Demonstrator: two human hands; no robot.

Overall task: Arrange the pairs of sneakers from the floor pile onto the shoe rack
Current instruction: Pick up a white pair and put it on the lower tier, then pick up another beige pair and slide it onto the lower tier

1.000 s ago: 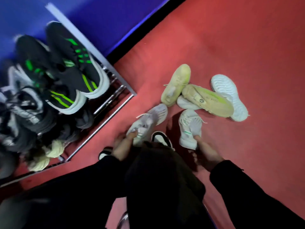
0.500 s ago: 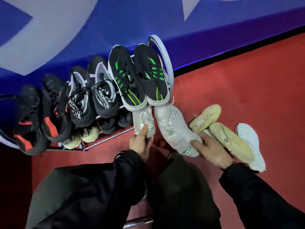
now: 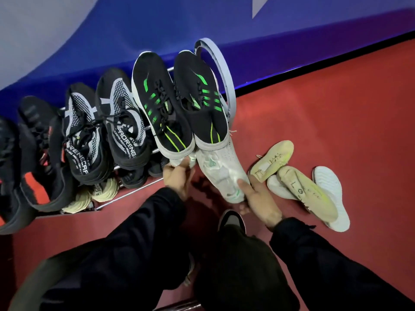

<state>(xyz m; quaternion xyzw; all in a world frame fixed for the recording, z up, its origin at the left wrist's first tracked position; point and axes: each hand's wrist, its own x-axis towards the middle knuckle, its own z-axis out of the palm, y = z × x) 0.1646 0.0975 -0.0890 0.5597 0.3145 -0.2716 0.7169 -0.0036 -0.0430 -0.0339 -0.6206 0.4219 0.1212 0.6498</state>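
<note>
My right hand (image 3: 258,198) grips the heel of a white sneaker with mint accents (image 3: 221,173), its toe tucked under the rack's top row. In my left hand (image 3: 177,178) is its mate (image 3: 179,161), mostly hidden beneath the black-and-green sneakers (image 3: 179,108). The metal shoe rack (image 3: 134,189) carries black-and-grey sneakers (image 3: 105,131) and black-and-red ones (image 3: 33,158) on top. Cream sneakers (image 3: 98,194) sit on a lower tier. On the red floor to the right lie two yellowish sneakers (image 3: 298,187) and two white ones (image 3: 332,194), one sole up.
A blue wall (image 3: 202,23) with a black baseboard runs behind the rack. The rack's curved grey end frame (image 3: 222,70) stands just right of the green-striped pair. My own black-and-white shoe (image 3: 231,218) rests on the red floor (image 3: 336,108) below the held sneaker.
Both hands lifted the white pair from the floor pile and carried it left to the rack; the shoes now slide under the top row, deeper than half a second ago.
</note>
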